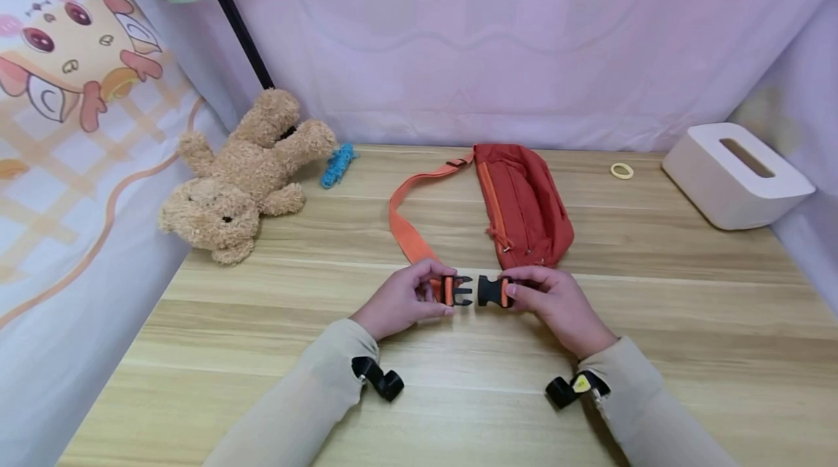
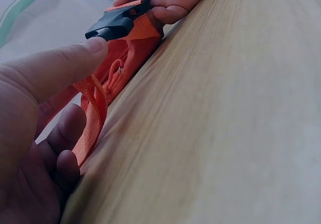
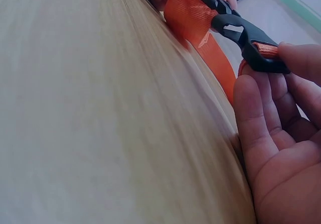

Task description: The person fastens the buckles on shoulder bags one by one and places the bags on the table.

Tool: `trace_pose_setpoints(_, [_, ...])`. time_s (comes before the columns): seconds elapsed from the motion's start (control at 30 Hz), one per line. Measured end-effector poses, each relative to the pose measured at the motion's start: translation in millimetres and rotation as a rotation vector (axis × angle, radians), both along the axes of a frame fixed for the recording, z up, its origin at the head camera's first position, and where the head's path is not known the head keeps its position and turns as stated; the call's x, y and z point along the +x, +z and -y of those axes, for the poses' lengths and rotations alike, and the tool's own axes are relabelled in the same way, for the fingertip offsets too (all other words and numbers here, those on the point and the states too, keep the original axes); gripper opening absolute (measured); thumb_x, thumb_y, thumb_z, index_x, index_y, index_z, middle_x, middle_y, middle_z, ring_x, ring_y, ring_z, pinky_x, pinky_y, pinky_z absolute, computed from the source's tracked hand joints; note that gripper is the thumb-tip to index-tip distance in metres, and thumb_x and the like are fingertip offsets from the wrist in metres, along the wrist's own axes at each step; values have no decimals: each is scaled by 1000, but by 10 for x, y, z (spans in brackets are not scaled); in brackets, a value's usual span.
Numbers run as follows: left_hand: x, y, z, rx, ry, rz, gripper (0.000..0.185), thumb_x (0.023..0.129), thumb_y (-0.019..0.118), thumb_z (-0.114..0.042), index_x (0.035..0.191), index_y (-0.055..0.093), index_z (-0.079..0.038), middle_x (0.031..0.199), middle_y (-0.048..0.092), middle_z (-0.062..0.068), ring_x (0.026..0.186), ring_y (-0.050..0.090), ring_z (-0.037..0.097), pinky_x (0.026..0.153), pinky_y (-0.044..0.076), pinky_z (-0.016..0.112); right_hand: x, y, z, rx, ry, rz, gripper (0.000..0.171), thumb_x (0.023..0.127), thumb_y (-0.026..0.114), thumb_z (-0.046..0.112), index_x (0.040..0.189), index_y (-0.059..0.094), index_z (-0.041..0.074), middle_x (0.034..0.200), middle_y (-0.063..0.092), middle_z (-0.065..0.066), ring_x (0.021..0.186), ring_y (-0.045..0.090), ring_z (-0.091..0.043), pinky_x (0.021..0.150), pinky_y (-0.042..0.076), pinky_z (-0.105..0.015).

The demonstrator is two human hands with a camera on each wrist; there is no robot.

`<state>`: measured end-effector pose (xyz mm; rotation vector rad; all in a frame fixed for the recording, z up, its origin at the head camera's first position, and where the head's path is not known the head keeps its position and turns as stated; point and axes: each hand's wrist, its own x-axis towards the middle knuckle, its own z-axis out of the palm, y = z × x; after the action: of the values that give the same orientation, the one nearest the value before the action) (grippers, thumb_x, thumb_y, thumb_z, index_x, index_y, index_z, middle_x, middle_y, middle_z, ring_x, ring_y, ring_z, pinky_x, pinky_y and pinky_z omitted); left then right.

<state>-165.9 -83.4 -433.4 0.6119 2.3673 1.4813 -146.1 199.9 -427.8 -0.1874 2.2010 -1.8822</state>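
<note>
In the head view a red waist bag (image 1: 524, 205) lies on the wooden table, its orange strap (image 1: 409, 223) curving out to the left. My left hand (image 1: 409, 296) pinches the black pronged buckle half (image 1: 460, 291) between thumb and fingers. Facing it across a small gap is the black socket buckle half (image 1: 489, 291), which my right hand (image 1: 556, 303) pinches at its strap end. The right wrist view shows the socket half (image 3: 256, 40) held by thumb and fingertips. In the left wrist view the left thumb partly hides the prongs.
A brown teddy bear (image 1: 242, 172) lies at the left, with a blue cord bundle (image 1: 338, 165) beside it. At the back right are a pale yellow ring (image 1: 621, 172) and a white tissue box (image 1: 720, 190). Fabric curtains border the table (image 1: 687, 270).
</note>
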Motion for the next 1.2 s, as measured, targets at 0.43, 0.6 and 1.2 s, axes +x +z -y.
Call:
trace_pose_setpoints(0.43, [2, 3, -9, 9, -12, -1, 53, 82, 85, -20, 130, 63, -23, 83, 58, 2, 73, 54, 17, 59, 46, 27, -6, -15, 33, 10, 17, 6, 33, 96, 70, 17, 123, 68, -1, 119, 66, -18, 90, 69, -19, 79, 59, -33])
trace_pose_setpoints(0.6, [0, -4, -17, 10, -11, -3, 53, 82, 86, -19, 130, 63, -24, 83, 58, 2, 73, 54, 17, 60, 46, 27, -10, -19, 35, 14, 17, 8, 33, 96, 70, 17, 123, 68, -1, 119, 66, -18, 91, 69, -19, 79, 59, -33])
trace_pose_setpoints(1.2, [-7, -1, -65, 19, 1, -16, 51, 82, 86, -21, 127, 63, -30, 83, 59, 2, 73, 55, 17, 58, 47, 28, -10, -23, 53, 1, 9, -6, 32, 97, 68, 16, 124, 67, -2, 119, 65, -19, 90, 69, -19, 79, 59, -32])
